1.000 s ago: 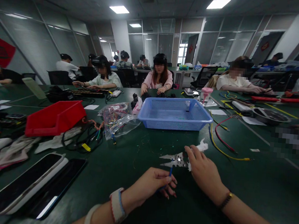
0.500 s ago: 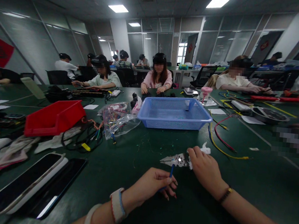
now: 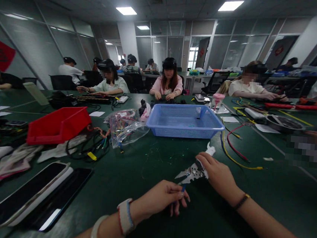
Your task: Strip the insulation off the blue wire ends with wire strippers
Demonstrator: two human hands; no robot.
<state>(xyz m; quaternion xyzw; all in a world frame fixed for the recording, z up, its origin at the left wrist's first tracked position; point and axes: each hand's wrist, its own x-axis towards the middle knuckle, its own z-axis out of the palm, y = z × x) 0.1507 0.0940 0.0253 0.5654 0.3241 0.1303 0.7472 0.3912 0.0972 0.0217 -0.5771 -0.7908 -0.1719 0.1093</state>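
Observation:
My left hand [image 3: 169,195] pinches a short blue wire [image 3: 183,188], whose upper end points up from between thumb and fingers. My right hand [image 3: 215,173] is closed around the handles of wire strippers [image 3: 194,172], a metal tool with holes in its head. White wrapping [image 3: 211,150] shows at the handles beside the fingers. The jaws are parted and point left, just above the blue wire's end. Whether they touch the wire I cannot tell. The wire's lower part is hidden by my left hand.
A blue plastic basket [image 3: 185,132] stands ahead, with a clear bag of wires [image 3: 125,129] to its left. Further left are a red bin [image 3: 59,126] and two phones [image 3: 25,192]. Red and yellow cables [image 3: 235,161] lie to the right. Several people sit at the tables beyond.
The strippers' jaws have opened and tilted, and their tip has moved right and slightly down. My left hand has barely shifted, still holding the blue wire.

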